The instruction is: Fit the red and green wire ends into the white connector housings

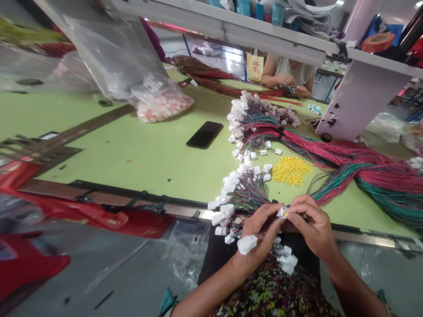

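Note:
My left hand (262,226) is closed around a white wire connector (282,213), held at the table's front edge. Wires with more white connectors (228,210) hang about that hand, and one connector (247,245) rests against its wrist. Thumb and forefinger of my right hand (312,224) pinch a small yellow piece (286,214) against the white connector's face. Just beyond my hands lies a pile of small yellow pieces (291,171). A thick bundle of red and green wires (330,152) with white connectors at its left end stretches across the table behind the pile.
A black phone (205,134) lies on the green table (139,154). Behind it sits a clear bag of white and orange pieces (161,103). A shelf (231,26) spans above on an upright panel (360,101). Across the table, another person (291,72) handles small parts.

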`<action>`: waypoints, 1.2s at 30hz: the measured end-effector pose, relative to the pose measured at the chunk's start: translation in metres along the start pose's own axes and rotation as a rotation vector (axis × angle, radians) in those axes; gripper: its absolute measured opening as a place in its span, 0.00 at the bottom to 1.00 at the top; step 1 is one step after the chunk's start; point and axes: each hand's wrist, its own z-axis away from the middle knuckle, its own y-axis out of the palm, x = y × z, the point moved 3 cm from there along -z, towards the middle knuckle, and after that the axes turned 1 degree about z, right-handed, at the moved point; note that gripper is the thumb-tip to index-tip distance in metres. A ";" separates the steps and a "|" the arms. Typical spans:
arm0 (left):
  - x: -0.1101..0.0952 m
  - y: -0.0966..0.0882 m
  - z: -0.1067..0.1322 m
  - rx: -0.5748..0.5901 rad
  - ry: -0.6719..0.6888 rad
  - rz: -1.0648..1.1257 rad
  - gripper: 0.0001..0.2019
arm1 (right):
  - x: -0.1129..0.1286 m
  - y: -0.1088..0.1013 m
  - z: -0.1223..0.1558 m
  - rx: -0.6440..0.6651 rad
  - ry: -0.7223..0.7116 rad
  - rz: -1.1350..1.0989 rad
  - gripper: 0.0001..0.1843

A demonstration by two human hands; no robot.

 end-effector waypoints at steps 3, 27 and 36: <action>-0.001 0.000 -0.001 0.003 0.037 -0.017 0.12 | -0.001 0.001 0.001 0.005 0.005 -0.001 0.06; 0.004 0.001 0.004 0.037 0.036 -0.030 0.13 | -0.006 -0.006 0.000 0.033 0.065 -0.044 0.04; 0.001 0.002 0.005 0.019 0.091 -0.056 0.14 | -0.002 -0.005 -0.002 0.026 0.061 -0.017 0.03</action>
